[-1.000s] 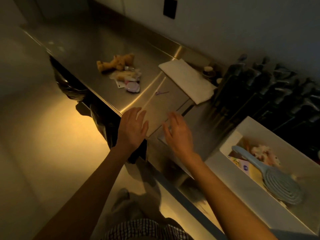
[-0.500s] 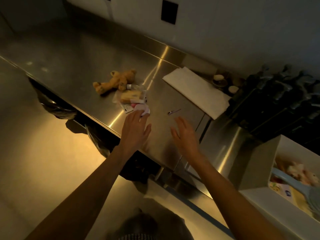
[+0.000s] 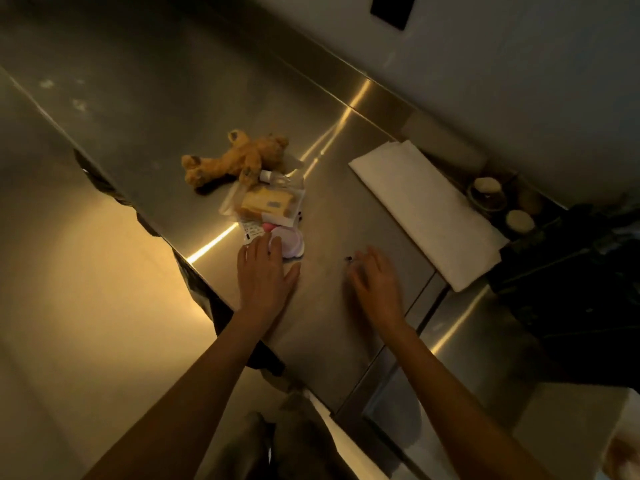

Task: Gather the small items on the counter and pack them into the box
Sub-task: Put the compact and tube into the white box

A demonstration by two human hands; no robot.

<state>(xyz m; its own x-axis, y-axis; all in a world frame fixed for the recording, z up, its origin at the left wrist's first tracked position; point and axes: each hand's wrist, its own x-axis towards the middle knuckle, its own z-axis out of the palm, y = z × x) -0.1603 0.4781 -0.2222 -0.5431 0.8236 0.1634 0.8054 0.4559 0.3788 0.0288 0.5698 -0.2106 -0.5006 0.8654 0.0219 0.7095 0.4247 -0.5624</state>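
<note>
Nothing is gripped: the left hand [image 3: 265, 277] is spread flat, fingertips touching the pink pouch [image 3: 291, 242], and the right hand [image 3: 375, 284] is held relaxed. The pouch, probably soft and light, is best pinched at its edge. A packet [image 3: 268, 204] and teddy [image 3: 239, 159] lie at eleven o'clock.

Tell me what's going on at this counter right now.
A person is reaching over a steel counter with both hands open. The left hand has its fingertips at a round pink item on the near edge of a small pile: a teddy bear, a clear packet and a small bottle. The right hand is over a small dark item. Neither hand holds anything yet. A folded white cloth lies to the right.
</note>
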